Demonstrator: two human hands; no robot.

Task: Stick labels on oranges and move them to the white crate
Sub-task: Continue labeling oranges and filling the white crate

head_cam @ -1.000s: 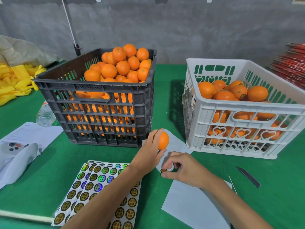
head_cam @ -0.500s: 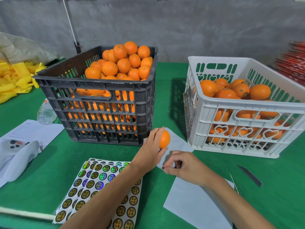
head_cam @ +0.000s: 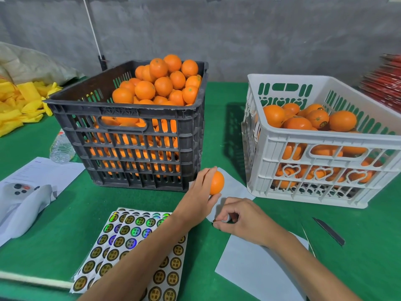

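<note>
My left hand grips the orange; my right hand, just below it, pinches a label. I'd bring the label up onto the orange.

Colours on your green table

Your left hand grips an orange orange. Left of it: black slatted crate, gold and holographic round labels. Right: white crate with heart cut-outs.
</note>
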